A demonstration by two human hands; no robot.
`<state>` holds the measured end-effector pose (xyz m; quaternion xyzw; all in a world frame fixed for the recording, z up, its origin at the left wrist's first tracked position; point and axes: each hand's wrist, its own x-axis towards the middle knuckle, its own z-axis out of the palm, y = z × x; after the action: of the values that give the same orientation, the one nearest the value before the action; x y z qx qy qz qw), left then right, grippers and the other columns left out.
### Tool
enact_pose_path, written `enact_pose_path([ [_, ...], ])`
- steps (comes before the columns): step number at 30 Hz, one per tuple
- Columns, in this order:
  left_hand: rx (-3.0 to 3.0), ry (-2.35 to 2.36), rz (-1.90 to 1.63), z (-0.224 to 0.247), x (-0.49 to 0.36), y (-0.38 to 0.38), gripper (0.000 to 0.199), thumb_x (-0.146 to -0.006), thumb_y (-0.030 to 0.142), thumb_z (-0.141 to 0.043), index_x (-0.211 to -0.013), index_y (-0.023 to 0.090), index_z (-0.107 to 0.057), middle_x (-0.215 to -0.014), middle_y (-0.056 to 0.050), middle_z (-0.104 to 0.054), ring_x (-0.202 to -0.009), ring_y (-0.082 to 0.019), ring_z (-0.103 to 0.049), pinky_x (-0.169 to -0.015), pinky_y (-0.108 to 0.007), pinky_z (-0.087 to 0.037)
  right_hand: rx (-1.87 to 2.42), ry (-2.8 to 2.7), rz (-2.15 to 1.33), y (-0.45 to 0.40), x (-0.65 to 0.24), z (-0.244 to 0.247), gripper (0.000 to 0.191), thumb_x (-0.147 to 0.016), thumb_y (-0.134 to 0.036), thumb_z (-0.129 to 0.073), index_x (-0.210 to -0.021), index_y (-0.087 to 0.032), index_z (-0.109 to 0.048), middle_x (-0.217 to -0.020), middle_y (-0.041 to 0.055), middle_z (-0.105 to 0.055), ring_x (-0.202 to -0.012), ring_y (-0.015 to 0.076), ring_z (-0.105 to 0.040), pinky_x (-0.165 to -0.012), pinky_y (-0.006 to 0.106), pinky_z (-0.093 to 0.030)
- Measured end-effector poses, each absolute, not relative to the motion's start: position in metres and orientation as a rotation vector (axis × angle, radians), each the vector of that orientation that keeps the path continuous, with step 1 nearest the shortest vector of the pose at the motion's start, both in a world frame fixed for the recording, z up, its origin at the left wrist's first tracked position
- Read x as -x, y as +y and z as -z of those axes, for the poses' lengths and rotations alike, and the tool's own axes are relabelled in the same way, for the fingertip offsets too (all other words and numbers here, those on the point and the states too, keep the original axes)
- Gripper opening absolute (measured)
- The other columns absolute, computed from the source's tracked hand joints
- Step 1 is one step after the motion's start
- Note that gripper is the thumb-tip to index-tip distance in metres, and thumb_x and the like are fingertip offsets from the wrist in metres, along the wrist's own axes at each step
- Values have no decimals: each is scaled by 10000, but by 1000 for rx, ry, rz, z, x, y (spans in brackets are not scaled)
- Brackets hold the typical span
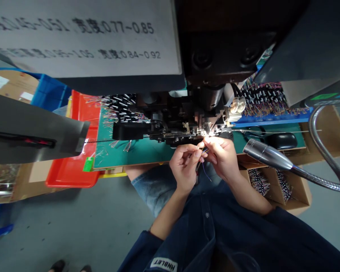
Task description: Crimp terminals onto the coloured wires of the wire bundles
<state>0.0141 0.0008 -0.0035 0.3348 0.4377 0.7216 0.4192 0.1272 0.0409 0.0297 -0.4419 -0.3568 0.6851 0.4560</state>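
Note:
Close together at the front of a black crimping machine [181,113], both my hands work on thin coloured wires [205,166]. Finger and thumb of my left hand [185,164] are pinched on them. My right hand [222,153] is closed on the wires too, its fingertips at the brightly lit crimping spot [206,133]. One purple wire end hangs down between the hands. A strip of terminals [170,135] runs in from the left to that spot. The fingers hide where exactly the wire tips lie.
A lamp head [268,154] on a bendable metal neck stands right of my right hand. Wire bundles [265,99] lie behind the machine; a cardboard box [297,190] at lower right holds more. Red trays [73,166] and the green mat [141,151] are at left.

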Motion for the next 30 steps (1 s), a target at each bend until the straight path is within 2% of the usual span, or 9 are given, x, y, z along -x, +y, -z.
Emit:
enact_pose_path([
  [5, -831, 1157, -1821, 2, -16, 0, 322, -1003, 442, -985, -990, 214, -759, -875, 7, -817, -690, -153, -842, -592, -215, -628, 1125, -921, -1668, 41, -127, -28, 547, -921, -801, -905, -871, -257, -866, -454, -85, -406, -467, 167, -462, -523, 335, -479],
  [11, -812, 1118, -1829, 3, -15, 0, 295, -1009, 356, -986, -964, 205, -736, -880, 21, -810, -707, -152, -864, -615, -210, -633, 1120, -919, -1673, 40, -126, -29, 513, -945, -767, -897, -916, -255, -898, -461, -71, -455, -469, 177, -514, -519, 339, -506],
  [14, -828, 1122, -1853, 4, -15, 1, 325, -1003, 369, -993, -952, 209, -715, -845, 30, -809, -680, -148, -851, -596, -208, -624, 1092, -903, -1673, 41, -126, -29, 487, -953, -723, -910, -870, -244, -879, -464, -61, -475, -482, 179, -557, -487, 318, -443],
  [18, -839, 1165, -1843, 4, -14, 2, 370, -989, 428, -1001, -935, 214, -705, -824, 26, -806, -660, -151, -837, -579, -215, -623, 1117, -918, -1644, 41, -126, -27, 500, -961, -724, -908, -827, -246, -849, -449, -72, -440, -461, 167, -520, -452, 308, -363],
  [24, -808, 1157, -1782, 3, -12, 1, 341, -987, 422, -1001, -937, 211, -738, -819, 19, -794, -688, -172, -858, -604, -223, -643, 1106, -939, -1636, 40, -127, -23, 458, -1001, -707, -880, -938, -256, -926, -451, -76, -443, -456, 158, -501, -499, 313, -477],
  [30, -807, 1136, -1701, 5, -7, -1, 292, -973, 402, -1013, -938, 216, -790, -843, 9, -797, -698, -159, -837, -643, -235, -661, 1102, -1139, -1558, 41, -137, -30, 445, -1028, -678, -867, -1064, -240, -943, -550, -40, -551, -486, 150, -478, -469, 308, -469],
])
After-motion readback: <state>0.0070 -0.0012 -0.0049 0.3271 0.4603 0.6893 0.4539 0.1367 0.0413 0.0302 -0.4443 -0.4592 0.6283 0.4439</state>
